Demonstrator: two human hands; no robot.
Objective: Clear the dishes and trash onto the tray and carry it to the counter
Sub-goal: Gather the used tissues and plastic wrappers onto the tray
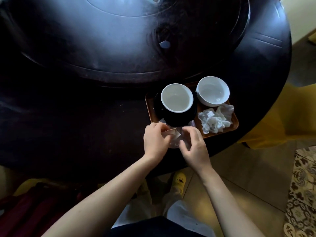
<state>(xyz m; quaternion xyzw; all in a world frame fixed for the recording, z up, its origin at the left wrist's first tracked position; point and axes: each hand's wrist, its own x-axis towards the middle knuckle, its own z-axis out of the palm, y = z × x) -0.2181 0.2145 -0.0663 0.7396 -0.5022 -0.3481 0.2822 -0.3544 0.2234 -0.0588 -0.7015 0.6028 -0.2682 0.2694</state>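
Note:
A brown wooden tray lies on the dark round table near its right front edge. On the tray stand a black bowl with a white inside, a white bowl and crumpled white tissues. At the tray's near left corner both my hands hold a clear crinkled plastic wrapper. My left hand pinches its left side, with a small brownish scrap at the fingertips. My right hand grips its right side with curled fingers.
A large dark turntable fills the middle of the table. A yellow chair cover stands to the right of the table. Tiled floor and a patterned mat lie at the right. My feet in yellow slippers show below.

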